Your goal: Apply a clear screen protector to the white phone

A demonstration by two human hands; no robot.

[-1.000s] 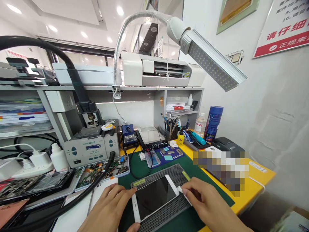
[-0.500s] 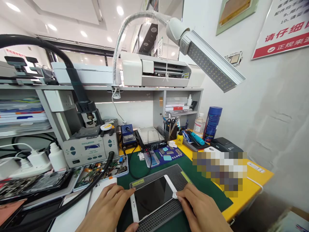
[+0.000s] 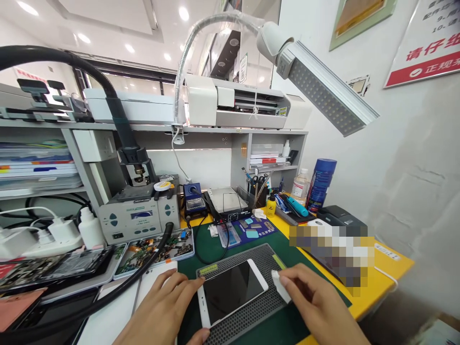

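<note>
Phone point(image 3: 233, 292) Handling

Lies flat on grey mat point(image 3: 247, 314), held at left-end corners between spread fingers of left hand point(image 3: 168, 297). Sits near white tissue point(image 3: 281, 287) pinched by fingers of right hand point(image 3: 316, 297). Probably light, stiff, slick and fragile; grasp by edges, clear of screen point(image 3: 235, 290).

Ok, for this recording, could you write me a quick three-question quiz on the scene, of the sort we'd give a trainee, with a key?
1. Which hand has its fingers on the phone?

2. Multiple choice: what is the right hand holding?
a) the yellow bottle
b) a white wipe
c) a pair of scissors

3. True or false: the phone lies face down on the gray mat.

Key:
1. The left hand.
2. b
3. False; it lies face up on the gray mat.
</note>
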